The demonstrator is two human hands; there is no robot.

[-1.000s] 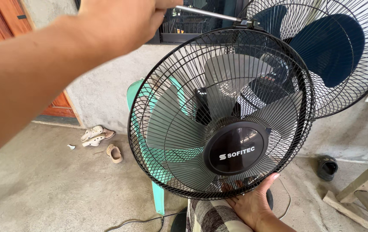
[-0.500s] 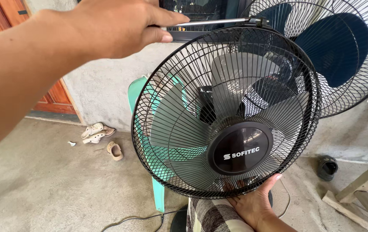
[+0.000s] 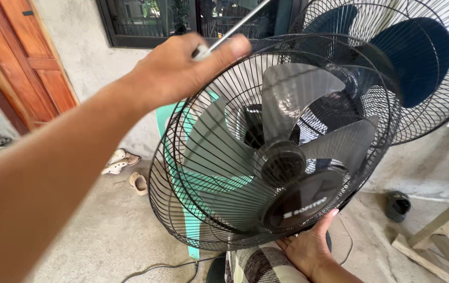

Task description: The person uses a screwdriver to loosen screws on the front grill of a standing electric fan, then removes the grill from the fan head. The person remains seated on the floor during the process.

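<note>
Left hand (image 3: 182, 71) is gripping a thin metal rod (image 3: 240, 23) over the fan (image 3: 271, 152); right hand (image 3: 308, 249) is lying open under its grille (image 3: 203, 131), second fan (image 3: 418, 63) crowding behind, sandals (image 3: 122, 160) lying on floor (image 3: 104, 236)

Grey concrete floor (image 3: 104, 230), pale sandals (image 3: 122, 160), dark shoe (image 3: 397, 205), black cable (image 3: 156, 268), wooden frame (image 3: 439, 230)

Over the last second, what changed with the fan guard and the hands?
The front guard swung open from the fan, tilting away from the blades. The left hand kept its metal rod, now angled upward. The right hand stayed under the fan.
</note>
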